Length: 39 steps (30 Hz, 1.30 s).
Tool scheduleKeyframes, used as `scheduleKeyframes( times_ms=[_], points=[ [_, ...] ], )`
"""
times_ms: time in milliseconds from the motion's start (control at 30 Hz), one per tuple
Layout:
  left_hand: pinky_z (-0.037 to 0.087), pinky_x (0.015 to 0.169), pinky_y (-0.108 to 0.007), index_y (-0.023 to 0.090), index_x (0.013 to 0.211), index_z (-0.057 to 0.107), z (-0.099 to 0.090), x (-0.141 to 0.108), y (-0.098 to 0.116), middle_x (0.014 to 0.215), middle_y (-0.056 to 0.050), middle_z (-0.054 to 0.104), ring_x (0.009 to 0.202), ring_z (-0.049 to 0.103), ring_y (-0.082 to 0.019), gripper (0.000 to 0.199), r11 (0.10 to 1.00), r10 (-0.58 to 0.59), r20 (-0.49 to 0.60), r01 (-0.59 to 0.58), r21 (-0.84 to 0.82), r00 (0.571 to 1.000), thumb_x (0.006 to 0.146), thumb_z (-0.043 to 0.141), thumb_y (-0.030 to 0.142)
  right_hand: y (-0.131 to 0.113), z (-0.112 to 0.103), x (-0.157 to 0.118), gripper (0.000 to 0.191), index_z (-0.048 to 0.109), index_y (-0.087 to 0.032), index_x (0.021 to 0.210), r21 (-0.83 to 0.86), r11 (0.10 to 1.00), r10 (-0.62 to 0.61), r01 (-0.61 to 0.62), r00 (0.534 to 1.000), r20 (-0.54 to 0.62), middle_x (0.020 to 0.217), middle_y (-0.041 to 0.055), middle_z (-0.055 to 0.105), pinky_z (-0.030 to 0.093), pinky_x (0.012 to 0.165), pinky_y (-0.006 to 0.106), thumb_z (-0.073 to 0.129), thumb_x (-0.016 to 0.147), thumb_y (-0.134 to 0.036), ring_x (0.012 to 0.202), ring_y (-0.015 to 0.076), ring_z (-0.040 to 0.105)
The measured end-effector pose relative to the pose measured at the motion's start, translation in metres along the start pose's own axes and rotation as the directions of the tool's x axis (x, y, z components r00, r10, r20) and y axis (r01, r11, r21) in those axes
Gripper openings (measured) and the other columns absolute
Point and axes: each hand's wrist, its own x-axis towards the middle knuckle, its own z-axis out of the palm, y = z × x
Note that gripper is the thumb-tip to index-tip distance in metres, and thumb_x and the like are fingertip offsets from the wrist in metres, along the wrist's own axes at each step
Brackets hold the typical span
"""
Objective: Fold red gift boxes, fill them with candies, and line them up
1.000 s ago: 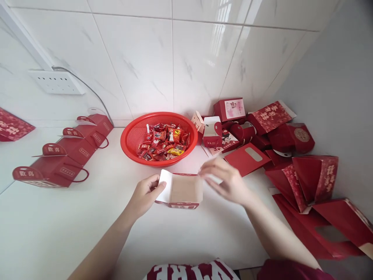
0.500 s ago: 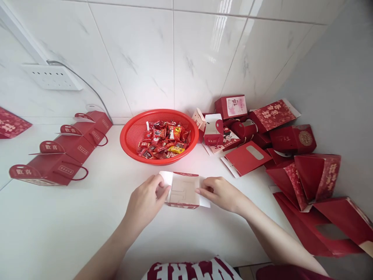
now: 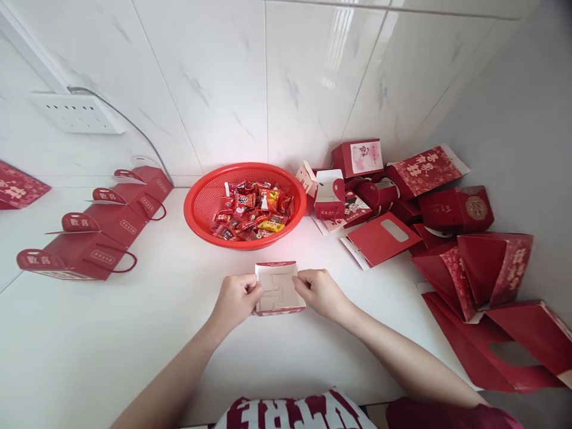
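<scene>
Both curled hands, left hand (image 3: 236,300) and right hand (image 3: 322,293), pinch opposite sides of a small open red-and-white cardboard box (image 3: 277,288) over the near white tabletop (image 3: 111,345), facing a marbled, glossy white tile wall (image 3: 223,83).

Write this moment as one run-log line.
left hand: pinching open red-and-white card box | right hand: gripping its opposite side | beyond: red plastic basket, wrapped sweets

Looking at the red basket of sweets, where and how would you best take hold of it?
Probably by the rim of the basket, at the left end and the near side, one hand coming in to each, thumbs over the lip. The rim flares out all round and those parts are clear, whereas boxes crowd the right end and the wall stands behind.
</scene>
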Motion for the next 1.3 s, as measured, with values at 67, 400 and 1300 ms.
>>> scheduleKeyframes(
  times_ms=[67,400,1300],
  points=[
    [0.031,0.046,-0.02,0.02,0.058,0.031,0.002,-0.001,-0.003,0.051,0.007,0.031,0.045,0.037,-0.008,0.027,0.997,0.08,-0.084,-0.079,0.011,0.993,0.076,0.051,0.018,0.002,0.0,0.002,0.035,0.04,-0.022,0.061,-0.029,0.995,-0.095,0.093,0.992,-0.086,0.068,0.0043,0.059,0.042,0.065,0.028,0.045,0.094,-0.033,0.067,0.0174,0.056],
    [0.041,0.097,-0.042,0.019,0.105,0.061,0.0,0.004,-0.021,0.108,-0.01,0.066,0.111,0.057,-0.026,0.021,0.695,0.704,0.082,-0.708,0.125,0.706,0.094,0.044,0.025,0.008,-0.019,0.01,0.03,0.069,-0.022,0.09,0.28,0.786,-0.595,0.551,0.798,0.098,0.1,0.0041,0.072,0.025,0.114,0.043,0.048,0.101,-0.041,0.116,0.0197,0.057],
    [0.022,0.114,-0.064,0.026,0.146,0.03,0.026,0.002,-0.036,0.158,-0.018,0.008,0.147,0.013,-0.043,0.091,0.772,0.63,-0.109,-0.635,-0.02,0.769,0.073,0.075,0.055,0.007,-0.022,0.004,0.028,0.069,-0.021,0.099,0.335,0.783,-0.586,0.524,0.802,0.114,0.121,0.0084,0.066,0.035,0.112,0.046,0.044,0.101,-0.033,0.118,0.0207,0.056]
  ],
)
